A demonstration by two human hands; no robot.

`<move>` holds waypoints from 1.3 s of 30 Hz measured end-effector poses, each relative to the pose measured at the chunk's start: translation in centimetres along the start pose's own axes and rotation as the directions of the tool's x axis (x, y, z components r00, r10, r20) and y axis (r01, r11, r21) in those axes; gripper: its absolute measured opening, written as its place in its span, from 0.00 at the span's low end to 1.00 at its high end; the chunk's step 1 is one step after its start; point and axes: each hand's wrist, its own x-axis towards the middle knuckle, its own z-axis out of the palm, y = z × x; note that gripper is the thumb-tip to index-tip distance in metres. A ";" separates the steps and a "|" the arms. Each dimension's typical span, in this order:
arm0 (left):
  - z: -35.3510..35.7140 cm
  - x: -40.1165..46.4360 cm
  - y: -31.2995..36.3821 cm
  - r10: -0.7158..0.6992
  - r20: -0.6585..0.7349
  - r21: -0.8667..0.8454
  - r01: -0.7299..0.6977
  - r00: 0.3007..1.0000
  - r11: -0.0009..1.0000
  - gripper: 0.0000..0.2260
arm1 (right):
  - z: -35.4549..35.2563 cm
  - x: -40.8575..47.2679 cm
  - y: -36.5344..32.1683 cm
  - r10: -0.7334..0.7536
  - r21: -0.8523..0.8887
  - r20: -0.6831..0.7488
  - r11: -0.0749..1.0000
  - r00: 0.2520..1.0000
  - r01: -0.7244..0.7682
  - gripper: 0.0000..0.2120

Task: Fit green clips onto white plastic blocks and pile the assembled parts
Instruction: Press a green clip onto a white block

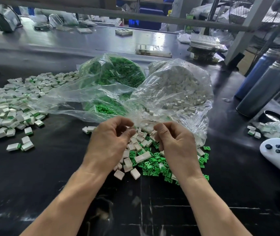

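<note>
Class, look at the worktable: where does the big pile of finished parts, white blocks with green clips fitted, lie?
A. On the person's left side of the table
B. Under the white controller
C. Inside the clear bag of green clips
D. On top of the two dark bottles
A: the pile of finished parts spreads over the black table left of the left hand, outside the bags.

Two plastic bags sit side by side on the table (pixel 54 167): the clip bag (pixel 113 72) left, the block bag (pixel 178 86) right. Loose parts (pixel 146 159) lie before the block bag. The assembled pile (pixel 11 103) lies left of the clip bag, two bottles (pixel 265 86) right of the block bag.
</note>
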 end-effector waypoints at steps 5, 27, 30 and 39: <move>-3.5 1.5 -1.5 -0.097 -0.143 0.380 0.145 0.985 0.914 0.04 | -0.6 0.2 0.3 0.034 -0.040 0.019 0.999 0.999 -0.033 0.11; -3.4 2.4 -1.9 -0.027 -0.241 0.582 0.166 0.970 0.796 0.05 | -1.7 0.1 0.0 0.052 -0.092 0.050 0.995 0.997 -0.048 0.13; -3.1 2.0 -1.5 -0.116 -0.178 0.503 0.192 0.977 0.843 0.01 | -2.2 0.3 0.0 0.063 -0.174 0.079 0.984 0.995 -0.048 0.12; -2.5 1.1 -0.9 -0.235 0.082 0.398 0.184 0.968 0.899 0.09 | -3.6 0.4 -0.3 0.107 -0.440 0.238 0.898 0.965 0.009 0.02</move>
